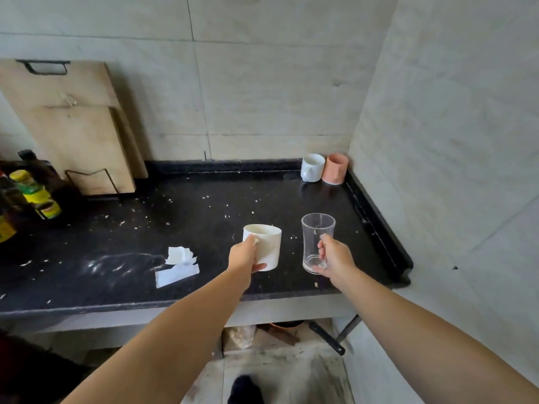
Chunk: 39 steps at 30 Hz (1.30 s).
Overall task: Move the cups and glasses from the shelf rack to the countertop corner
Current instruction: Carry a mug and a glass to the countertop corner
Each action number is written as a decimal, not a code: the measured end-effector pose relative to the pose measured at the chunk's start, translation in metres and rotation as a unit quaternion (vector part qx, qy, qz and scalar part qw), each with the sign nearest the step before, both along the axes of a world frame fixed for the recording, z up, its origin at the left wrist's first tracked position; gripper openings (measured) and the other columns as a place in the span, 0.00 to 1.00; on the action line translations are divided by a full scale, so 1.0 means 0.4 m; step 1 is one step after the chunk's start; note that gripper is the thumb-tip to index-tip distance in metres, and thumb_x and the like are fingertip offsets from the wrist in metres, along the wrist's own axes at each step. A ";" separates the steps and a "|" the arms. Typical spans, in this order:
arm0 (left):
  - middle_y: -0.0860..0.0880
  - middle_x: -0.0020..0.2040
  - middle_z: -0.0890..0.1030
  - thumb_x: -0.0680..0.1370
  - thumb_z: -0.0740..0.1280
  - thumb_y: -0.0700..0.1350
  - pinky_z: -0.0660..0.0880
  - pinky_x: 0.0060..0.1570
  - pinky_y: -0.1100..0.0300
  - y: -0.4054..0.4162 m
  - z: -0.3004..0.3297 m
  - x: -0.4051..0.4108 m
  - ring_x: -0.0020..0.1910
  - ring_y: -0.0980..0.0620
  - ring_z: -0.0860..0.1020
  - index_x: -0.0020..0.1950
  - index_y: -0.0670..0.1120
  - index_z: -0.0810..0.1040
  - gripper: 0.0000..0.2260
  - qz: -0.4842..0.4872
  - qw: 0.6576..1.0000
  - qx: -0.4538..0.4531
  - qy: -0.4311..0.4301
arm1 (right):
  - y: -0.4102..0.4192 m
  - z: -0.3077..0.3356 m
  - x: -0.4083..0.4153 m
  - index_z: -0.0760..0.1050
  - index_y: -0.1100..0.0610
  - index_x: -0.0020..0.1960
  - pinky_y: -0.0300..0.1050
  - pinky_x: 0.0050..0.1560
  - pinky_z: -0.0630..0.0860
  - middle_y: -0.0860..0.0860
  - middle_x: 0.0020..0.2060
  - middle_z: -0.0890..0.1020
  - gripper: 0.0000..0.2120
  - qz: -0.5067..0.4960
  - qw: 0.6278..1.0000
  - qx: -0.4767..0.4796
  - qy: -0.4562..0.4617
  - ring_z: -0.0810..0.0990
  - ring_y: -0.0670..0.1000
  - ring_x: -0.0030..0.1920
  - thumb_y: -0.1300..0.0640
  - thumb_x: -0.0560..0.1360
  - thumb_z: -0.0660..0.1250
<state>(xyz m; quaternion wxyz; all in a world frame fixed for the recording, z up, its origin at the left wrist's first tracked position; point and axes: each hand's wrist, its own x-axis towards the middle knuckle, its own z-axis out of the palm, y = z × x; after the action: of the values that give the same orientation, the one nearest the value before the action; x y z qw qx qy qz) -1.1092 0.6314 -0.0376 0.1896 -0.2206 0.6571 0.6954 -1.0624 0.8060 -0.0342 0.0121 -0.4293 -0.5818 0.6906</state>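
Observation:
My left hand grips a white mug by its handle, held upright over the black countertop. To its right, my right hand holds a clear glass mug by its handle, also upright. In the far right corner of the countertop stand a small white mug and a pink cup, side by side against the wall. The shelf rack is out of view.
Crumpled white paper lies on the counter left of my left hand, with crumbs scattered around. Wooden cutting boards lean on the back wall at left. Bottles and jars crowd the left edge. A raised rim borders the counter's right side.

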 end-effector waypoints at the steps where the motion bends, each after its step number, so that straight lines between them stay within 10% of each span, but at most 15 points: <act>1: 0.44 0.49 0.72 0.78 0.60 0.45 0.77 0.22 0.64 0.007 -0.012 -0.033 0.44 0.47 0.74 0.66 0.37 0.73 0.19 0.000 1.000 -0.002 -0.002 | 0.012 -0.013 -0.035 0.72 0.56 0.35 0.56 0.56 0.79 0.52 0.32 0.72 0.14 -0.002 1.000 0.000 -0.002 0.73 0.50 0.36 0.54 0.79 0.61; 11: 0.48 0.37 0.70 0.78 0.61 0.45 0.76 0.29 0.60 0.120 -0.057 -0.468 0.34 0.52 0.70 0.55 0.39 0.75 0.12 -0.027 0.999 0.003 -0.021 | 0.106 -0.057 -0.434 0.72 0.55 0.40 0.47 0.40 0.78 0.51 0.38 0.73 0.13 0.005 1.000 -0.003 -0.030 0.75 0.50 0.41 0.48 0.79 0.62; 21: 0.44 0.52 0.76 0.79 0.62 0.49 0.76 0.28 0.61 0.221 -0.128 -0.783 0.50 0.45 0.76 0.55 0.42 0.74 0.12 0.000 0.999 -0.014 -0.033 | 0.135 -0.133 -0.773 0.74 0.56 0.49 0.48 0.47 0.80 0.50 0.38 0.75 0.11 0.018 1.000 -0.007 0.003 0.77 0.48 0.41 0.50 0.81 0.57; 39: 0.46 0.43 0.76 0.79 0.61 0.51 0.74 0.27 0.62 0.378 -0.232 -1.005 0.36 0.53 0.74 0.51 0.36 0.80 0.18 0.020 1.000 -0.023 0.001 | 0.207 -0.263 -1.049 0.72 0.58 0.51 0.50 0.55 0.80 0.48 0.39 0.74 0.14 -0.019 0.995 0.076 0.068 0.76 0.51 0.50 0.49 0.82 0.55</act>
<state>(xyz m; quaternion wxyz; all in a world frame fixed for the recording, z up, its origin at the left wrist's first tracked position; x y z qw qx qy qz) -1.5111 0.7825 -0.1305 0.1700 -0.2370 0.6689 0.6837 -1.4818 0.8889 -0.1394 0.0972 -0.3902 -0.6221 0.6718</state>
